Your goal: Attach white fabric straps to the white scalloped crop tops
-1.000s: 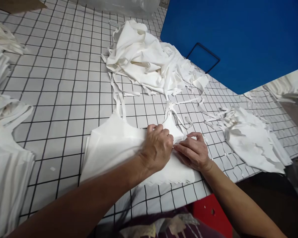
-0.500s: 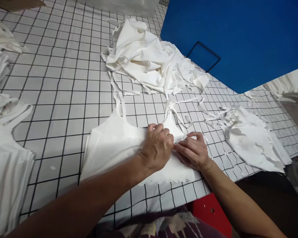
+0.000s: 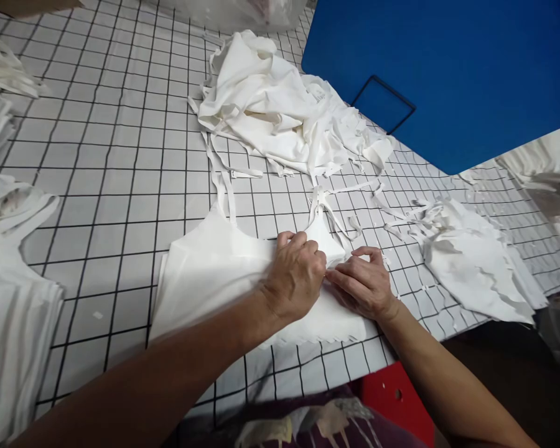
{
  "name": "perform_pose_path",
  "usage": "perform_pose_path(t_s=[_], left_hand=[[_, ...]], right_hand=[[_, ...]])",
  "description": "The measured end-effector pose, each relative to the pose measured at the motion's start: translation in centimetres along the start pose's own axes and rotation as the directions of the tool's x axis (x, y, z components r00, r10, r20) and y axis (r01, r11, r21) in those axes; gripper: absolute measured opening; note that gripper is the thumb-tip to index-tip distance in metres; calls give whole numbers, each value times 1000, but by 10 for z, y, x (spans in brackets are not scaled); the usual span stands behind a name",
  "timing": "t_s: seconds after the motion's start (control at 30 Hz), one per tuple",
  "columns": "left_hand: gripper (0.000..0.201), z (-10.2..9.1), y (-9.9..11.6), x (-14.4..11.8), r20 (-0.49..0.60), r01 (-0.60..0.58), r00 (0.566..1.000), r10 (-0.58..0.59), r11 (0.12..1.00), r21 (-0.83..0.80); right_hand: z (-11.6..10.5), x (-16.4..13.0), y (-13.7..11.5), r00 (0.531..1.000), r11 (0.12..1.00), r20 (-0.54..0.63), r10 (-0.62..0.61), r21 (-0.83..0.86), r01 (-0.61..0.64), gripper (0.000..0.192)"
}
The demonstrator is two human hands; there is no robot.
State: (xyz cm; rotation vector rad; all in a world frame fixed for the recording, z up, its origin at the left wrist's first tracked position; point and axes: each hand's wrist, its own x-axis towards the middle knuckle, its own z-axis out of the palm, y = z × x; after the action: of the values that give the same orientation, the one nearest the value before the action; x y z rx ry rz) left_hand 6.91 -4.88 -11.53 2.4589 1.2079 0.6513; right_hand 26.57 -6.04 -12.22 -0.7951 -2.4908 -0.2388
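White garment (image 3: 214,274) lies flat near the table's front edge, straps (image 3: 227,196) running away toward the far side. Left hand (image 3: 295,277) sits knuckles-up on its right part, fingers curled and pinched down on a fold of the cloth. Right hand (image 3: 364,285) rests just beside it, touching the same fold, fingers bent with tips against the fabric; thumbs and fingertips of the two hands almost meet. Whether the right hand actually grips cloth can't be told.

Table (image 3: 121,155) is white with a black grid. Crumpled pile of white fabric (image 3: 280,112) sits toward the far edge, past the straps. Cut white offcuts (image 3: 471,261) lie near the right edge. Stacked white garments (image 3: 14,311) overhang the left edge. Blue board (image 3: 448,68) covers the far right corner.
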Motion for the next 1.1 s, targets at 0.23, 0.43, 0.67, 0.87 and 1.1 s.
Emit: perform_pose_path(t_s=[0.23,0.43,0.67,0.87,1.1], left_hand=[[14,0,-1,0,-5,-2,1000,2,1000,4],[14,0,0,0,11,7,1000,-7,1000,-1],[13,1,-3,1,35,7,999,-7,1000,0],[16,2,-4,0,26,-23,999,23,1000,10],[10,-4,-11,5,135,128,985,-107,979,-158]], right_hand=[[0,1,0,1000,1000,7,-1,-7,1,24],[-2,-3,2,997,999,68,29,-24,-27,27],[-8,1,7,988,999,154,-8,-43,15,23],[-21,25,16,916,986,379,-128,-50,159,23],[-36,64,46,681,982,726,-92,180,-60,17]])
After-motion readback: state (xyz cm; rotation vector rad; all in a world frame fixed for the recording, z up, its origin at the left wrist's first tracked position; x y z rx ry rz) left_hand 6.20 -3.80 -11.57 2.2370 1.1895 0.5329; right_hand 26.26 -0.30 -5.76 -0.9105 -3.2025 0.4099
